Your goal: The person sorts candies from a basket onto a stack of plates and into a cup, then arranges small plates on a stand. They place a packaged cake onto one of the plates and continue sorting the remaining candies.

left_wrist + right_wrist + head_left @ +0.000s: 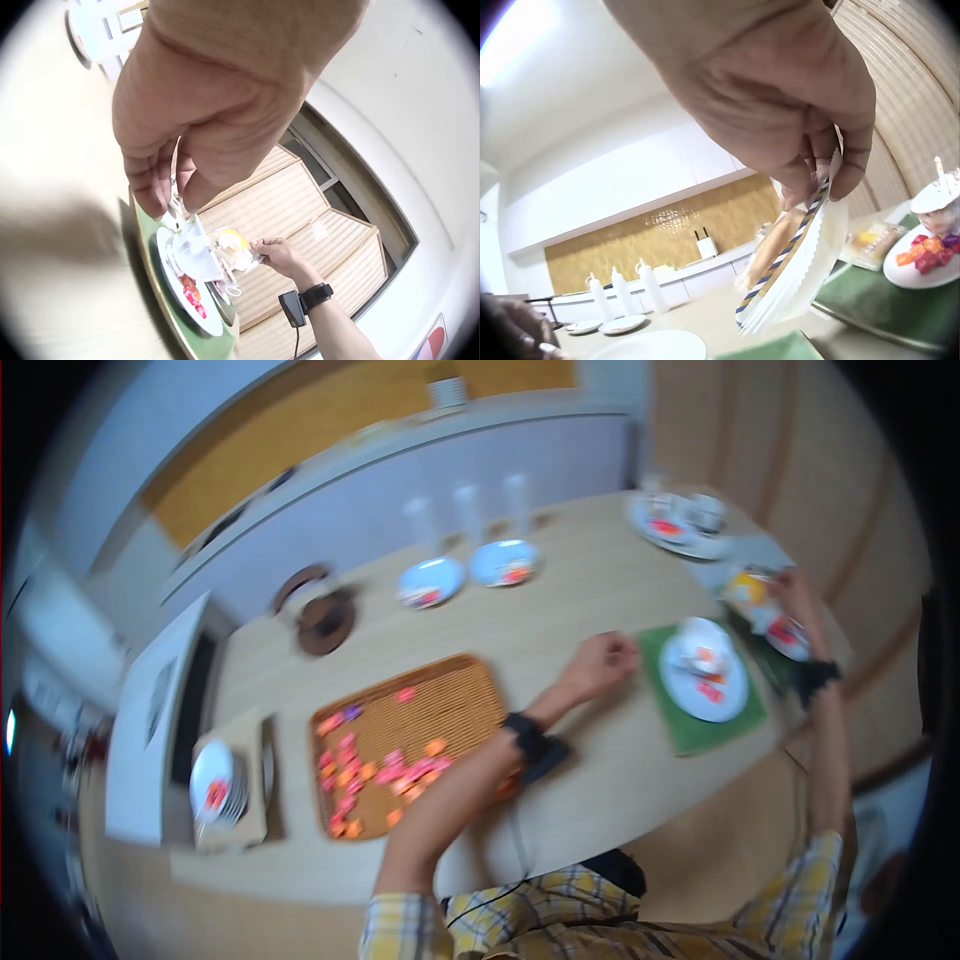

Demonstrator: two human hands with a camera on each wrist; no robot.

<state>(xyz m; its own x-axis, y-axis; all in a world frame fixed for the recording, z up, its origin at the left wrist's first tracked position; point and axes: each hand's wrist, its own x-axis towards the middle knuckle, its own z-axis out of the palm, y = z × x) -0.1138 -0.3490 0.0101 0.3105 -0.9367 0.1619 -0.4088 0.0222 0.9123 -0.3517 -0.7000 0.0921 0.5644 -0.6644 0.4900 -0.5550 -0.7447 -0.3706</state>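
Your left hand (600, 663) sits on the table (560, 600) w/ fingers curled, just left of the green mat (690, 730). In the left wrist view the fingertips (154, 196) pinch a thin, pale item right above the white cup (196, 253); too small to say what it is, poss. a spoon handle. Cup stands on a white plate (720, 705) w/ red and orange pieces along its rim, plate on the mat.

Your right hand (795, 595) is at the far right table edge. Right wrist view: fingers and thumb clamp a stack of white paper doilies (795, 277) w/ a blue-and-gold striped edge, held tilted off the table. A yellow packet (748, 588) lies just beside that hand.

Rest of table: wicker tray (460, 700) scattered w/ pink and orange pieces near your left forearm; two small plates (432, 581) further back w/ three clear glasses (468, 510) behind them; a stack of plates (215, 785) at far left; another plate w/ cups (685, 520) at top right.
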